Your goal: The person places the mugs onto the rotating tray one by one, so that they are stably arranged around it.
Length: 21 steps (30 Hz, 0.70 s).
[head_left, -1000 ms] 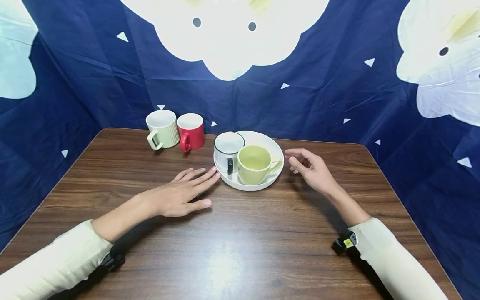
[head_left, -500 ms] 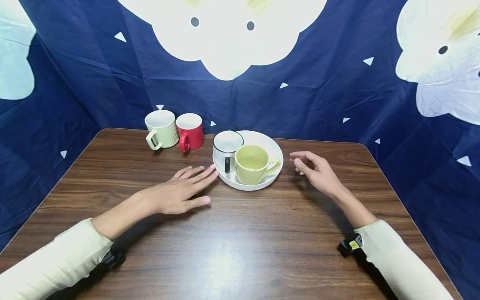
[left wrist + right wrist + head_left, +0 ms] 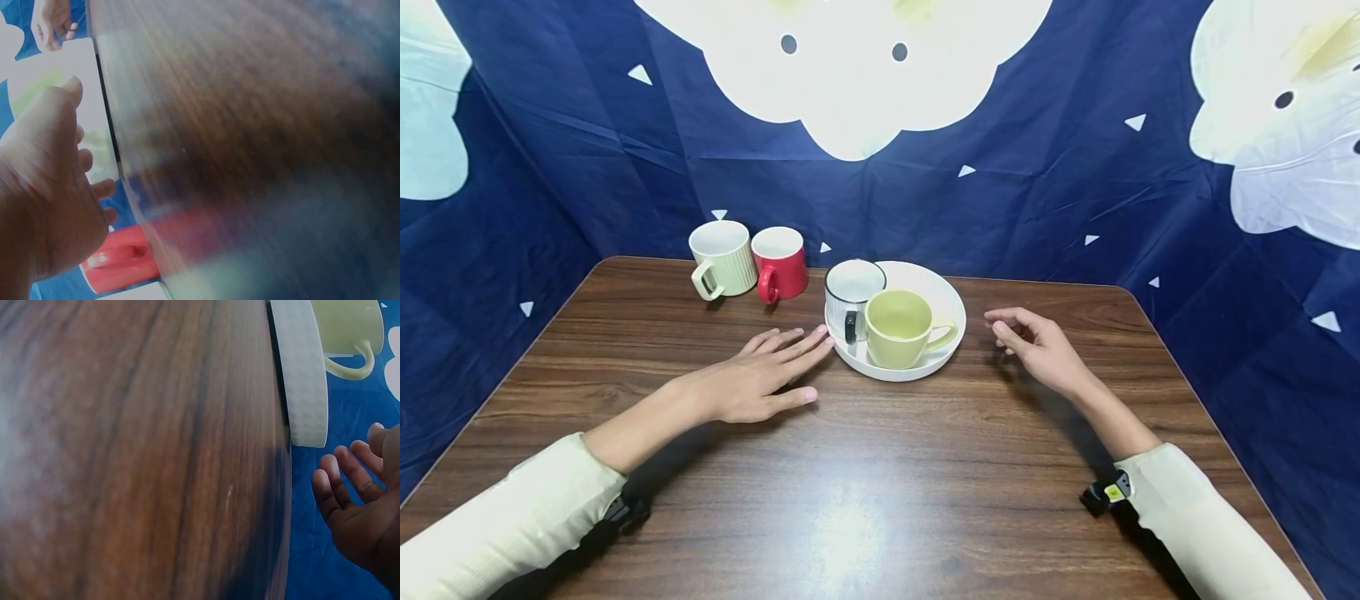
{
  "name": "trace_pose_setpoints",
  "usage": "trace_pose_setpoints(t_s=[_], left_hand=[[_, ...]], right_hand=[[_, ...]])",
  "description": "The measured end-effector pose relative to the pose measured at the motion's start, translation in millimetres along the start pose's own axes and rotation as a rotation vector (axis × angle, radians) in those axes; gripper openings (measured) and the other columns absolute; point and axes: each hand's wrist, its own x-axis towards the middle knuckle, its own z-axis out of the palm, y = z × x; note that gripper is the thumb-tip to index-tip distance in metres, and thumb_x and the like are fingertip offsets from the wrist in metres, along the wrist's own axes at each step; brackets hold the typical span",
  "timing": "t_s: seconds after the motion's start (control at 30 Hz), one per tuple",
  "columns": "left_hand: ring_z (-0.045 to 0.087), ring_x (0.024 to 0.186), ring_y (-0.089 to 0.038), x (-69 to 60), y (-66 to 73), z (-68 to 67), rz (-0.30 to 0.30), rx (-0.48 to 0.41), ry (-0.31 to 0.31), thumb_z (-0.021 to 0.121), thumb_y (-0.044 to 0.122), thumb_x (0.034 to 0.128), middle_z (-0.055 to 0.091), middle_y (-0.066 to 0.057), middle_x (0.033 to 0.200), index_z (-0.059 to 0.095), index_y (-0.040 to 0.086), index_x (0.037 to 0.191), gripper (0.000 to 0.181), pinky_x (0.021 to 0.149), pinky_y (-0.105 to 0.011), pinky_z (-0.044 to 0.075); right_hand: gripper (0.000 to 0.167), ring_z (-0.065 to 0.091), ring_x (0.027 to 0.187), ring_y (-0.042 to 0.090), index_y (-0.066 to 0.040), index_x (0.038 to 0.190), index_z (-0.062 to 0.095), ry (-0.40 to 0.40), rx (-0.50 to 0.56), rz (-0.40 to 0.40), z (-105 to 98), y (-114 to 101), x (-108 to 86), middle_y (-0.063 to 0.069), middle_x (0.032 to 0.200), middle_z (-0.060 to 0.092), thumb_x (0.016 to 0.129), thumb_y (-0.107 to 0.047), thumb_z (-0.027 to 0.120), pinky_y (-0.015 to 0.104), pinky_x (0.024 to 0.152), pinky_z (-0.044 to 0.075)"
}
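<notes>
A round white dish [image 3: 936, 292] with a low rim stands near the table's back edge. In it, a yellow-green mug [image 3: 897, 342] and a white mug [image 3: 854, 282] with a black rim and handle sit close together, the yellow-green one in front. My left hand [image 3: 756, 379] is stretched out with straight, spread fingers. Its fingertips are at the dish's left rim; whether they touch it I cannot tell. My right hand [image 3: 1041, 350] hovers apart from the dish on the right, fingers loosely bent and holding nothing, as the right wrist view also shows [image 3: 362, 506].
Back left stand a pale green ribbed mug [image 3: 730, 262] and a red mug [image 3: 784, 271], side by side. The brown wooden table [image 3: 850, 467] is bounded behind by a dark blue cloth [image 3: 925, 217] with white cloud shapes.
My right hand has drawn back to the right, away from the dish. The yellow-green mug has shifted slightly left, and the white mug's handle has turned a little left. My left hand has barely moved.
</notes>
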Motion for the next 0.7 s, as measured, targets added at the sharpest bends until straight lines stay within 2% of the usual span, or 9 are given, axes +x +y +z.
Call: trace_pose_setpoints(t_s=[0.7], left_hand=[[0.022, 0.175, -0.049, 3.4, -6.7, -3.3, -0.028, -0.008, 0.007, 0.049, 0.055, 0.1193, 0.013, -0.006, 0.192, 0.015, 0.027, 0.183, 0.078, 0.139, -0.076, 0.012]], right_hand=[[0.034, 0.072, 0.089, 0.021, -0.002, 0.144, 0.073, -0.032, -0.054, 0.011, 5.0, 3.9, 0.9, 0.023, 0.115, 0.079, 0.117, -0.021, 0.065, 0.023, 0.079, 0.058]])
